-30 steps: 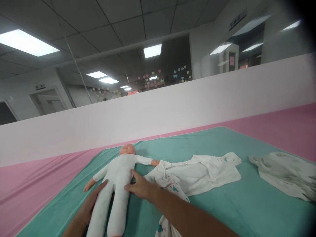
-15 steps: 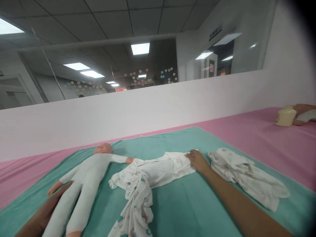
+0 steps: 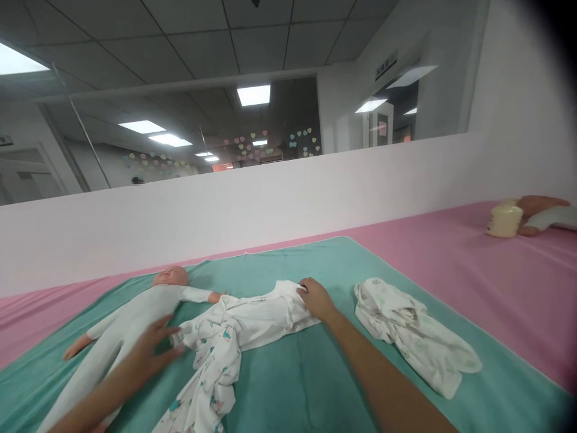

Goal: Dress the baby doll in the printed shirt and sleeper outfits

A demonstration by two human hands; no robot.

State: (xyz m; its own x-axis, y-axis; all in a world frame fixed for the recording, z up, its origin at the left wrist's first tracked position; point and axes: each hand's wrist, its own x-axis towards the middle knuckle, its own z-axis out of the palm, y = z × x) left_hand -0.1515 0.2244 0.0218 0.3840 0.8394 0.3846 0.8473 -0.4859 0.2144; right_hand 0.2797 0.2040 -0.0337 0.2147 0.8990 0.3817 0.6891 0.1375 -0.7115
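Note:
A baby doll (image 3: 139, 313) in white lies on its back at the left, its head toward the wall. Beside it a white baby garment (image 3: 265, 316) is spread out, and its part with a teal and pink print (image 3: 216, 355) trails toward me. My right hand (image 3: 318, 299) holds the garment's right end, fingers bent over the cloth. Over the doll's lower body, close to the garment's left end, my left hand (image 3: 155, 349) hovers with fingers apart and nothing in them. It is slightly blurred by motion.
A crumpled white cloth with a faint print (image 3: 415, 331) lies to the right on the green sheet (image 3: 297, 385). Farther right, on the pink cover (image 3: 442, 246), a pale yellow bottle (image 3: 505, 219) stands by another doll (image 3: 547, 213). A white wall (image 3: 270, 207) with windows runs behind.
My right hand went from the doll's side to the garment's right end, which now reaches less far right. My left hand has left the doll and moved toward the garment. The view turned right.

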